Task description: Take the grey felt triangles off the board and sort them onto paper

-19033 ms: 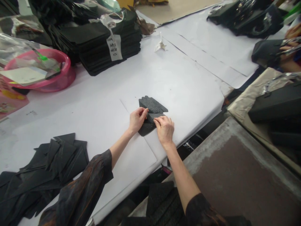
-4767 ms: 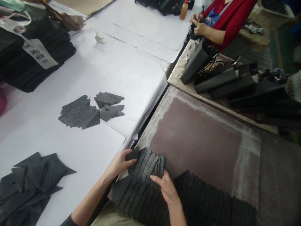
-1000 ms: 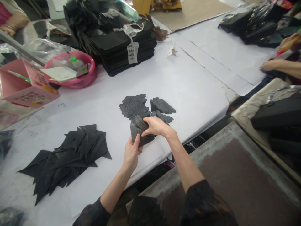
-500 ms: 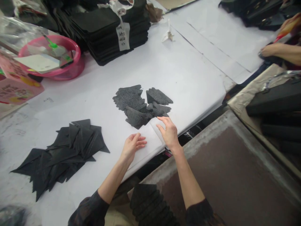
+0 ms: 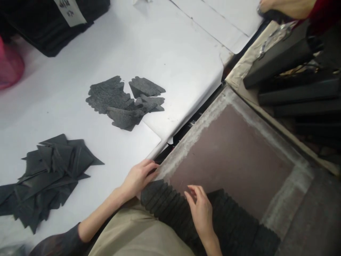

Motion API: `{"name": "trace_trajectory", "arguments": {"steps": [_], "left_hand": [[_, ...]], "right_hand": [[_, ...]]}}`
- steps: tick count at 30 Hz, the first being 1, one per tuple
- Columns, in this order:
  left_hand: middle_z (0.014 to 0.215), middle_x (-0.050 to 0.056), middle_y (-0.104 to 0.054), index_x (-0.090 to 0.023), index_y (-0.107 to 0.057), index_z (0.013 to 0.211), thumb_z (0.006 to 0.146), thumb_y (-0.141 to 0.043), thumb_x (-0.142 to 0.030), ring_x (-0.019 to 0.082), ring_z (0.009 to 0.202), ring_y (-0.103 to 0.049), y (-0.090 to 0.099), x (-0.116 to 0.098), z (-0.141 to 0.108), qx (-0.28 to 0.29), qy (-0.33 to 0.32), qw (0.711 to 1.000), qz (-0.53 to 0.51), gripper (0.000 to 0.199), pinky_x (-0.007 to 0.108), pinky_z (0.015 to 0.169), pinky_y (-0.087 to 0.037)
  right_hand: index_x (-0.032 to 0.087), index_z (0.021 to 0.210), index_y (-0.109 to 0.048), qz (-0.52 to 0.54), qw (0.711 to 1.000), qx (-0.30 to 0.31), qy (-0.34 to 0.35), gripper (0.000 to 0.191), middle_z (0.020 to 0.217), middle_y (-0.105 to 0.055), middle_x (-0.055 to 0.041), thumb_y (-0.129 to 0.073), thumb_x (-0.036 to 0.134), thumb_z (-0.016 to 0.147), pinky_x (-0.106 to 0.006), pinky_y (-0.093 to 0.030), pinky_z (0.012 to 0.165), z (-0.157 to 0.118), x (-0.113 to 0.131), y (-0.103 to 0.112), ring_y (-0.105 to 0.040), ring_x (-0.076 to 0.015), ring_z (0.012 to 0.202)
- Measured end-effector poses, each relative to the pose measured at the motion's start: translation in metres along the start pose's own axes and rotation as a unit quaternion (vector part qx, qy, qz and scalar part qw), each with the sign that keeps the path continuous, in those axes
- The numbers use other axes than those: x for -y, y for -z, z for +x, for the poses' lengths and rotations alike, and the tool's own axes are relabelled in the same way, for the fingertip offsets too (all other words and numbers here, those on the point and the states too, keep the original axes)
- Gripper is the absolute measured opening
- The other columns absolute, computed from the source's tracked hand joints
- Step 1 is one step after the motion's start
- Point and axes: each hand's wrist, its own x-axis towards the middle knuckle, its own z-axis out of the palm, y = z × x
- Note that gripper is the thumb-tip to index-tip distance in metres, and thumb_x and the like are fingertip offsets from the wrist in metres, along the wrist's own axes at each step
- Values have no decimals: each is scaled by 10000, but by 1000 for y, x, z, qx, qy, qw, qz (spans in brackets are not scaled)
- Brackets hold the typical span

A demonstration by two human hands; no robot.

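My left hand (image 5: 139,177) rests at the near-left corner of a brown board (image 5: 218,153), its fingers stretched over the edge and nothing seen in them. Just beside it starts a row of overlapping dark grey fabric-like pieces (image 5: 165,202) along the board's near side. Over that row is my right hand (image 5: 201,211), fingers bent, with a small gap between thumb and index finger and nothing visible there. On the white table lie a heap of speckled grey pieces (image 5: 109,94) and a heap of black pointed pieces (image 5: 53,167).
A black stack with a paper label (image 5: 70,12) stands at the upper left, near a pink basin (image 5: 9,65). At right, dark boxy pieces (image 5: 282,57) lie beyond the board. Another person's hand (image 5: 287,8) shows at the top right.
The view has swung right and down. Both my hands have left the white sheet at the table edge and are now at the brown board with the overlapping pieces.
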Motion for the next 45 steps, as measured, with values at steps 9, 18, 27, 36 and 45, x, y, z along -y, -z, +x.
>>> {"name": "trace_trajectory", "arguments": {"steps": [9, 18, 27, 36, 45], "left_hand": [[1065, 68, -566, -215, -543, 1164, 906, -575, -369, 249, 992, -581, -31, 0, -44, 51, 85, 986, 137, 303, 388, 865, -507], [1023, 59, -569, -198, -489, 1099, 902, -553, -413, 226, 893, -608, -38, 2, -55, 35, 82, 980, 177, 299, 341, 772, -509], [951, 36, -579, -219, -506, 976, 870, -554, -465, 207, 829, -617, -32, 12, -50, 59, 77, 988, 119, 273, 314, 713, -503], [844, 13, -585, -219, -525, 946, 840, -560, -471, 180, 712, -586, -31, 12, -49, 64, 119, 988, 80, 276, 291, 651, -473], [897, 21, -673, -242, -558, 1043, 839, -516, -401, 204, 797, -647, -31, 16, -49, 97, 152, 983, 44, 263, 295, 697, -485]], "right_hand": [[236, 1087, -551, -129, 980, 13, -151, 265, 1045, -602, -42, -619, 370, 868, -327, -522, 711, -66, -12, -24, -650, -235, 933], [207, 1095, -543, -98, 958, -10, -269, 311, 1056, -622, -70, -595, 388, 848, -313, -501, 692, -104, -28, -38, -667, -225, 902], [191, 1076, -561, 120, 917, -166, -341, 474, 933, -647, -49, -630, 512, 734, -297, -506, 631, -116, -21, -78, -644, -175, 655], [179, 1087, -587, 68, 907, -246, -335, 490, 1014, -621, -99, -645, 534, 754, -336, -505, 747, -129, -34, -71, -629, -238, 871], [173, 1004, -616, 122, 899, -239, -347, 471, 840, -631, -44, -666, 542, 717, -287, -507, 638, -123, -47, -73, -612, -185, 685]]}}
